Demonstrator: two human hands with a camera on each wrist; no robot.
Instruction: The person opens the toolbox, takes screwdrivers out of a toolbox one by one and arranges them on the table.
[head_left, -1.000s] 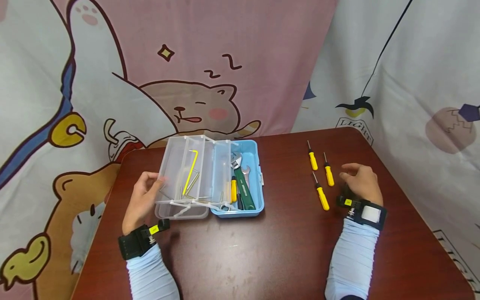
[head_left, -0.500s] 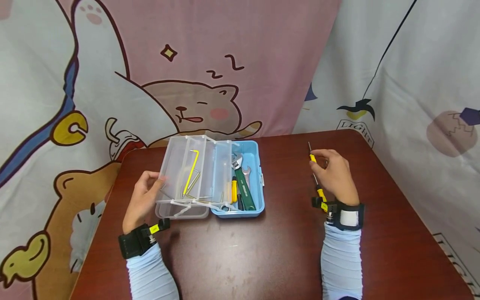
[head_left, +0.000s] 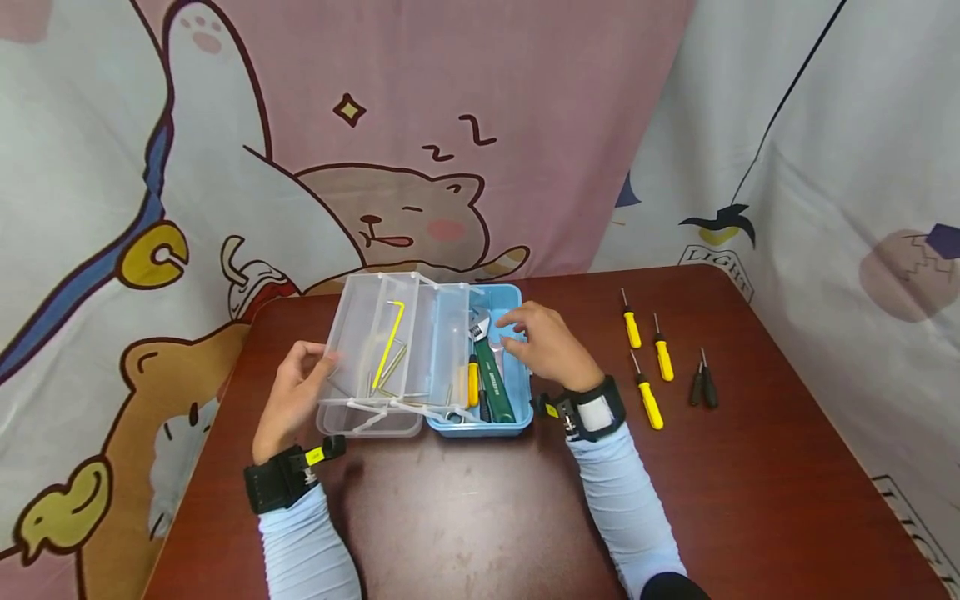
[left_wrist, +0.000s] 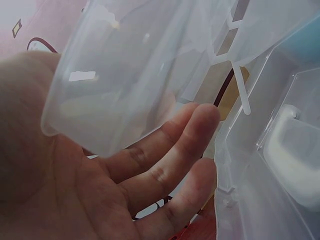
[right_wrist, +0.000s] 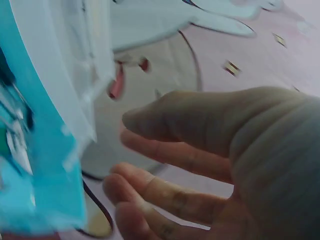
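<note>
My left hand (head_left: 288,400) holds the left edge of a clear plastic tray (head_left: 348,329), raised on white hinge arms beside a blue toolbox (head_left: 512,429). In the left wrist view the tray's corner (left_wrist: 95,110) lies between thumb and fingers. Within the tray are a yellow hex key (head_left: 388,346) and several metal ones. My right hand (head_left: 553,346), fingers loosely bent and holding nothing, hovers over the toolbox's right side. Below it are a green-handled adjustable wrench (head_left: 492,383) and a partly hidden open-end wrench (head_left: 498,354). A yellow screwdriver handle (head_left: 473,383) shows beside them.
On the table's right lie three yellow-handled screwdrivers (head_left: 649,404) and two small dark-handled ones (head_left: 708,392). The toolbox's clear lid (head_left: 375,423) extends left beneath the tray. A printed curtain (head_left: 562,167) hangs behind the brown table (head_left: 465,517).
My right hand has swung left from the screwdrivers to over the toolbox, uncovering the dark-handled pair. My left hand keeps its hold on the tray. The head view has shifted slightly.
</note>
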